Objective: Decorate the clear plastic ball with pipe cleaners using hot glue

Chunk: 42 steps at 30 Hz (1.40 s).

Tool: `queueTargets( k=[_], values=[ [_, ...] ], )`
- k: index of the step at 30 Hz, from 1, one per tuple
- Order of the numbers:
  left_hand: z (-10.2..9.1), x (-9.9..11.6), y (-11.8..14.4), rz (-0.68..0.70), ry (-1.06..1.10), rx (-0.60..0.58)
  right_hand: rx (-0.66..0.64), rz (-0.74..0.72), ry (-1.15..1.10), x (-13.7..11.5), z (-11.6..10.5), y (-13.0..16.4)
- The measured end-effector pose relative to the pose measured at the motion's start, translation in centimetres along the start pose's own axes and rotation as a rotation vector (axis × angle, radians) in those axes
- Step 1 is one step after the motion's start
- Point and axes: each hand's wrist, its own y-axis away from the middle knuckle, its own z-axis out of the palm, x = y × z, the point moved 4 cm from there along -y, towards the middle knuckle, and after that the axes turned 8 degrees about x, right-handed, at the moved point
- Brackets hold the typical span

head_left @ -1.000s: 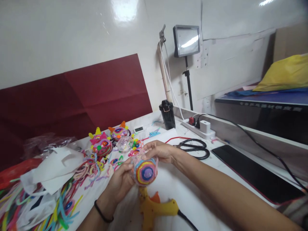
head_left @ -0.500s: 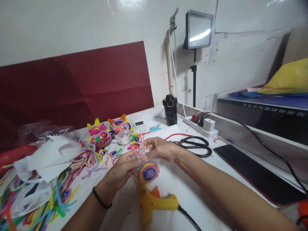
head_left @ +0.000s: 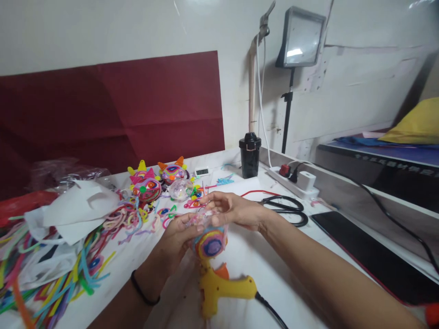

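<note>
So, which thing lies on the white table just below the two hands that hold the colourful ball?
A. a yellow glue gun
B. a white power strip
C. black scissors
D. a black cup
A: the yellow glue gun lies directly under the ball held by the left hand and right hand; the scissors lie farther right.

Black scissors (head_left: 286, 209), power strip (head_left: 295, 179), black jar (head_left: 250, 155).

ball (head_left: 210, 242): clear sphere, wearing concentric rings of orange, pink, yellow round a purple centre, facing the camera
position: sitting between both hands, hovering just above the yellow glue gun (head_left: 221, 289)
</note>
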Motion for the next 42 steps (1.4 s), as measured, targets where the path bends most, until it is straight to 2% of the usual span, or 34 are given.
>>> queueTargets(
  k=[5,11,19,22,25,27,30,37,42],
  values=[
    [-1.2,0.2,0.3,0.055,0.051,0.087,0.136,-0.120,0.090,-1.1,-0.1,0.3],
    [-2.4,0.6,0.9,0.114,0.062,0.190,0.213,-0.230,0.392,-1.0,1.0,0.8],
    [-3.0,0.5,1.3,0.100,0.040,0.287,0.226,-0.272,0.295,0.6,1.7,0.1],
    [-3.2,0.6,1.6,0.087,0.042,0.290,0.267,-0.413,0.384,0.5,1.7,0.2],
    [-3.2,0.8,1.7,0.092,0.069,0.292,0.303,-0.694,0.659,0.0,2.0,0.8],
    [-3.3,0.9,1.7,0.099,0.082,0.298,0.283,-0.892,0.833,-0.1,2.4,1.3],
    [-3.5,0.8,1.5,0.108,0.094,0.297,0.243,-1.066,1.010,0.1,2.8,1.8],
    [-4.0,0.2,1.4,0.104,0.133,0.297,0.185,-1.195,1.166,0.1,3.3,2.2],
    [-3.8,0.4,1.6,0.127,0.159,0.250,0.160,-1.228,1.250,0.0,3.6,2.4]
  ],
)
